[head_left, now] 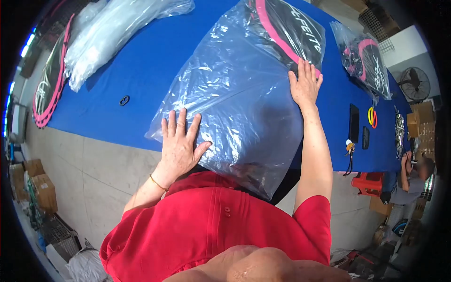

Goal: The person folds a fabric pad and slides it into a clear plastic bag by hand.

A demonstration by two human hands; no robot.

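Note:
A large clear plastic bag (pixel 235 94) lies on the blue table (pixel 141 70), its near end hanging over the table edge against my red shirt. A black round item with a pink rim and white lettering (pixel 291 28) sits inside the bag's far end. My left hand (pixel 180 143) lies flat on the bag's near left corner, fingers spread. My right hand (pixel 305 84) presses flat on the bag next to the pink rim. Neither hand grips anything.
More clear bags (pixel 108 33) are piled at the far left, beside a black and pink disc (pixel 47 84) at the table's end. A second bagged item (pixel 366 61), a phone (pixel 353 123), rings (pixel 372 116) and a small black ring (pixel 124 100) lie on the table. Another person (pixel 413 178) stands at right.

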